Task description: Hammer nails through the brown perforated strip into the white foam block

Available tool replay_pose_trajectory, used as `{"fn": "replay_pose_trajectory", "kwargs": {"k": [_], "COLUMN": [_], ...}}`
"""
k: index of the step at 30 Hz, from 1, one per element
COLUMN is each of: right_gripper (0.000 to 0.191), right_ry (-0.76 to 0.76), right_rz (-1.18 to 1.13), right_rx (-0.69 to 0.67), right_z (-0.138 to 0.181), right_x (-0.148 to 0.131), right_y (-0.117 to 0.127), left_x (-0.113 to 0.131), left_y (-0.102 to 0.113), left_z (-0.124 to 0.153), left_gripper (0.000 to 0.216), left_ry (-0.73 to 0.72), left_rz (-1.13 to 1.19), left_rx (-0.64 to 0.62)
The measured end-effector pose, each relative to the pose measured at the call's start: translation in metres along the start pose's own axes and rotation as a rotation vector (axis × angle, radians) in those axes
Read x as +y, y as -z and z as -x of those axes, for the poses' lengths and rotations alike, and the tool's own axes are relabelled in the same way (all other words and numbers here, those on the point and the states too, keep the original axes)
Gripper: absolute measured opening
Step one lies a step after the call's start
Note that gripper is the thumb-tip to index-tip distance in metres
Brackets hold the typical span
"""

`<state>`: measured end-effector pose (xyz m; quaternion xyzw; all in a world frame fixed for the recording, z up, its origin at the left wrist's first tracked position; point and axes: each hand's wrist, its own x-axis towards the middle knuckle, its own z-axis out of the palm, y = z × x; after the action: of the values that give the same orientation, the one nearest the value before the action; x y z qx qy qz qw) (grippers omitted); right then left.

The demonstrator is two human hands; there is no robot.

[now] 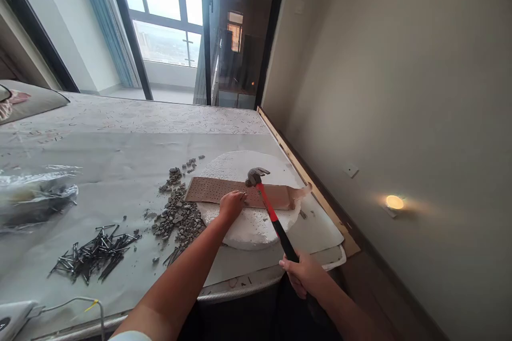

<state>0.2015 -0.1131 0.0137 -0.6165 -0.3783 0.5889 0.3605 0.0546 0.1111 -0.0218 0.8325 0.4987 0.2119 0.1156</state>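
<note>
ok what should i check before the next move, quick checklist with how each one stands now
1. Hammer gripped: ok, the right hand is around its black handle.
2. Brown strip backed by the round white slab: ok, it lies across it.
3. Left hand well clear of the hammer head: not ok, they look close together; the exact gap can't be judged.
4. Nail between the left fingertips: cannot tell, too small to see.
5. Loose nails off the slab: ok, piled to its left.
6. Grey rubble away from the slab: not ok, it crowds the left edge.

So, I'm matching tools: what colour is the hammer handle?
Hammer handle: red and black, best seen in the head view.
</note>
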Motion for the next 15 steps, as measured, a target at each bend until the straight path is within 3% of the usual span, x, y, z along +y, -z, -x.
{"fn": "replay_pose_trajectory", "kwargs": {"k": [6, 11, 15], "right_gripper": [0.035, 0.029, 0.026], "right_ry": [-0.079, -0.025, -0.167], "right_rz": [0.091, 0.131, 0.176], "right_rx": [-0.041, 0.001, -0.006], "right_z": [0.013, 0.019, 0.014], "right_x": [-0.021, -0.043, -0.044], "right_y": [0.005, 0.009, 0.011], "left_x": [-0.003, -0.005, -0.007], "left_y": [0.000, -0.001, -0.003], "left_z": [0.003, 0.007, 0.007], "left_gripper": [0.032, 0.034, 0.032], "left_ry": [0.006, -0.045, -0.058], "left_rz": [0.065, 0.140, 0.124], "left_rx": [0.004, 0.035, 0.018]}}
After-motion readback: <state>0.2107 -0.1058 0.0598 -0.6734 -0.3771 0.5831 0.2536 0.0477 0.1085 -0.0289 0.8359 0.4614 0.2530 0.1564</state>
